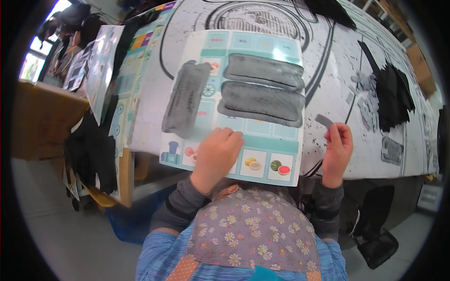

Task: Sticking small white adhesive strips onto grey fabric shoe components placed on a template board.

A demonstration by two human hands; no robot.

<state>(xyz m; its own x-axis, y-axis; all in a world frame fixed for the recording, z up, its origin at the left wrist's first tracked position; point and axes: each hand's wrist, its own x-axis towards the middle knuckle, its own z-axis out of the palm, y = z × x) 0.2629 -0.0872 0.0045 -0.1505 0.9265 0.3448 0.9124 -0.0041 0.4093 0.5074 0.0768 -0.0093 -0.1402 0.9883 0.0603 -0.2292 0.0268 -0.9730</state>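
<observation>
A printed sheet with teal blocks and fruit pictures lies in front of me at the table's near edge. Two wide, dark grey pads with rounded edges, an upper pad and a lower pad, lie across it. A third grey pad is set lengthwise along its left side. My left hand rests on the lower part of the sheet, fingers curled together; whatever is under the fingertips is hidden. Right of the sheet, my right hand pinches a small grey strip between thumb and fingers.
Black strips lie piled at the right, beside grey scraps. Nearer the edge is another grey pad. More printed sheets and black material are at the left, near a cardboard box. A black chair stands at lower right.
</observation>
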